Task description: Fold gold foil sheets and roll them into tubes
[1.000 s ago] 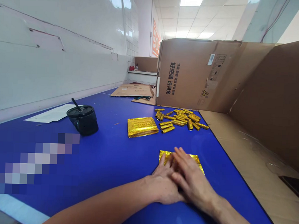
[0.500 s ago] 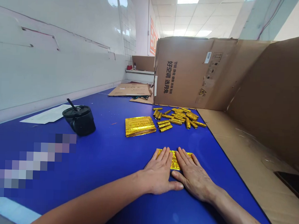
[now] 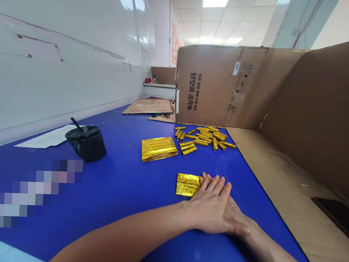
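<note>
"On the near part of the blue surface point(image 3: 137, 206), how do the hands stand relative to the gold sheet point(image 3: 188, 185)?"

"The left hand point(image 3: 211, 210) lies across the right hand point(image 3: 235, 209), both toward the sheet's right end. Half a second ago they lay side by side on it, gold showing between them; now they overlap, and the left portion is uncovered."

"And the state of each?"

"Left: fingers extended and slightly spread, grasping nothing. Right: largely hidden beneath, only some fingertips protruding; whether it grips the sheet cannot be told."

"What does the change signify for the work?"

"Judging by the pose, any pressure now bears on the right end rather than on both ends. The exposed part appears flat, marked by a lengthwise line; the covered part cannot be assessed."

"What lies around it?"

"Farther back, a flat gold stack point(image 3: 159, 149); to the right of that, narrow gold pieces point(image 3: 203, 140), rolled or folded, some lying on others. Neither group shows any rearrangement over the interval. A dark cup point(image 3: 89, 145) stands well to the left, apart from both hands."
</note>
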Action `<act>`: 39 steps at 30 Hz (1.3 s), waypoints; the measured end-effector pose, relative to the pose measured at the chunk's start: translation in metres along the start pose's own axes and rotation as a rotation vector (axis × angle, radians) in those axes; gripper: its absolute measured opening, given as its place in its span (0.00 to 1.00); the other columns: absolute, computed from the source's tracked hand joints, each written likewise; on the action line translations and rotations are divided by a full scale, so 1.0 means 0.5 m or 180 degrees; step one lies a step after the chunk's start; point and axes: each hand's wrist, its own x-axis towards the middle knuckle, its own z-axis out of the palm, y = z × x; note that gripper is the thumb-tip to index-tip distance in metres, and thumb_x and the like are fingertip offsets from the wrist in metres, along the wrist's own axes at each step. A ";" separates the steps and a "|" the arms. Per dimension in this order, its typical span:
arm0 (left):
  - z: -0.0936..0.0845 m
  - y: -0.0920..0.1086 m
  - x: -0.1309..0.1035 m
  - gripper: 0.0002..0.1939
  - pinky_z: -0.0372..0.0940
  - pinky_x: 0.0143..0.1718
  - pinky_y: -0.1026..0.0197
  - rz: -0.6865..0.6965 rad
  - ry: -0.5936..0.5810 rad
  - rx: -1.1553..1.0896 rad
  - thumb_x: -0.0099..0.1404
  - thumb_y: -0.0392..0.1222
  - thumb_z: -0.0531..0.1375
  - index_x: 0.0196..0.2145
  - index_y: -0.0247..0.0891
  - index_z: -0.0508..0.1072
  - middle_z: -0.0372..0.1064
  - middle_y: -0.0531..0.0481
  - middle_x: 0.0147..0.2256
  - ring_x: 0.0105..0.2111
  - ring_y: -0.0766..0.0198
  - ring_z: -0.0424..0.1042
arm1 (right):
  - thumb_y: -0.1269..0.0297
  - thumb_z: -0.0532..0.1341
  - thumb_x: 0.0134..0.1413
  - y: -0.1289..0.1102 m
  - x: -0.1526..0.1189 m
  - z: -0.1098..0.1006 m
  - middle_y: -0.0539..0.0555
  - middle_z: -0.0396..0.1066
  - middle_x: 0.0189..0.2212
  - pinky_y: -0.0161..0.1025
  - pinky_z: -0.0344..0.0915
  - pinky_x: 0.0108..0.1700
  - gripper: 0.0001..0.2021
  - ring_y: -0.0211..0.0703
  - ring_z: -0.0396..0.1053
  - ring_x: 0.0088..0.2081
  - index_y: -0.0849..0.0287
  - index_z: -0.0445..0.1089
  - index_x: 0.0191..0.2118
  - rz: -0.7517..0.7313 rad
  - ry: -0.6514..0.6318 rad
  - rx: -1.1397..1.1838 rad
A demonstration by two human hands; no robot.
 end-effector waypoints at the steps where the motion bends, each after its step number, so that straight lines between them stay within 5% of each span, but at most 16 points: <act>1: 0.006 -0.001 0.009 0.49 0.29 0.56 0.48 -0.0017 0.0046 -0.0034 0.52 0.70 0.40 0.59 0.29 0.35 0.26 0.38 0.59 0.58 0.54 0.22 | 0.44 0.35 0.52 -0.001 -0.001 -0.003 0.52 0.47 0.58 0.56 0.40 0.52 0.33 0.51 0.37 0.59 0.58 0.51 0.57 -0.0028 -0.0103 0.0004; 4: 0.009 -0.028 0.013 0.44 0.29 0.56 0.47 -0.0244 0.0064 -0.0050 0.56 0.67 0.37 0.59 0.30 0.36 0.28 0.39 0.60 0.58 0.55 0.23 | 0.49 0.48 0.50 -0.011 0.001 -0.025 0.54 0.46 0.58 0.54 0.39 0.56 0.30 0.53 0.39 0.59 0.55 0.50 0.58 -0.0193 -0.0697 0.0009; 8: -0.004 -0.066 -0.010 0.42 0.29 0.56 0.48 -0.0073 -0.0126 0.0105 0.58 0.65 0.37 0.59 0.32 0.33 0.24 0.43 0.60 0.58 0.57 0.22 | 0.57 0.47 0.52 -0.024 0.005 -0.051 0.59 0.39 0.59 0.56 0.34 0.56 0.29 0.54 0.35 0.59 0.58 0.43 0.60 -0.0211 -0.1182 -0.0105; 14: -0.015 -0.087 -0.046 0.45 0.30 0.57 0.49 -0.0111 -0.0249 0.0378 0.57 0.67 0.37 0.59 0.30 0.30 0.22 0.41 0.59 0.58 0.57 0.25 | 0.56 0.50 0.50 -0.019 0.005 -0.041 0.62 0.35 0.60 0.52 0.33 0.58 0.34 0.50 0.32 0.60 0.67 0.38 0.60 -0.0136 -0.1073 -0.0153; 18: -0.024 -0.096 -0.089 0.47 0.31 0.56 0.48 -0.0161 -0.0368 0.0564 0.54 0.68 0.41 0.59 0.29 0.33 0.25 0.38 0.59 0.58 0.54 0.25 | 0.47 0.43 0.53 -0.011 0.000 -0.039 0.61 0.34 0.60 0.53 0.34 0.57 0.34 0.48 0.30 0.60 0.65 0.39 0.60 -0.0172 -0.0997 -0.0042; 25: -0.033 -0.086 -0.145 0.48 0.33 0.56 0.48 -0.0142 -0.0408 0.0411 0.52 0.69 0.43 0.59 0.31 0.40 0.27 0.38 0.59 0.58 0.52 0.27 | 0.48 0.43 0.55 0.022 0.022 -0.049 0.57 0.34 0.60 0.50 0.34 0.58 0.32 0.45 0.30 0.60 0.61 0.38 0.60 -0.0748 -0.1096 0.0081; 30: -0.027 -0.087 -0.150 0.48 0.32 0.56 0.48 -0.0187 -0.0271 0.0253 0.51 0.70 0.44 0.59 0.32 0.41 0.28 0.39 0.59 0.58 0.51 0.27 | 0.47 0.41 0.55 0.036 0.048 -0.045 0.57 0.34 0.60 0.53 0.34 0.57 0.33 0.47 0.31 0.60 0.62 0.37 0.60 -0.0544 -0.1156 -0.0132; 35: -0.024 -0.090 -0.151 0.48 0.32 0.56 0.47 -0.0152 -0.0180 0.0156 0.52 0.69 0.46 0.59 0.32 0.39 0.26 0.39 0.60 0.58 0.50 0.27 | 0.43 0.40 0.52 -0.035 0.062 -0.063 0.63 0.33 0.60 0.57 0.29 0.56 0.37 0.51 0.31 0.60 0.68 0.40 0.60 -0.0093 -0.1202 -0.0273; 39: -0.020 -0.086 -0.151 0.44 0.32 0.56 0.44 0.0020 0.0004 0.0215 0.54 0.64 0.49 0.59 0.41 0.35 0.23 0.48 0.60 0.58 0.46 0.27 | 0.44 0.41 0.53 -0.122 0.061 -0.065 0.58 0.27 0.60 0.49 0.33 0.58 0.37 0.45 0.27 0.60 0.66 0.33 0.60 -0.0635 -0.1382 0.0466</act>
